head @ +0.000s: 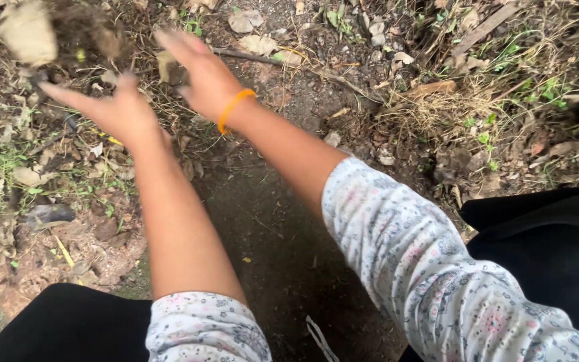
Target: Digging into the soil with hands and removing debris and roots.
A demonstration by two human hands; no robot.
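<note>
Bare soil (pixel 269 228), leaf litter; both hands spread, empty: left hand (pixel 118 110) nearer the blurred debris clump (pixel 48 30) far-left, right hand (pixel 202 77) beside.

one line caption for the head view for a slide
Both open hands, left and right, stretch over leaf-strewn ground beside a blurred clump of debris.

That clump of dry leaves and dirt (pixel 68 33) you had going was blurred, up at the top left, just past your left hand's fingertips. It looked brown and tan, loose and ragged, with a pale leaf on its left side.
</note>
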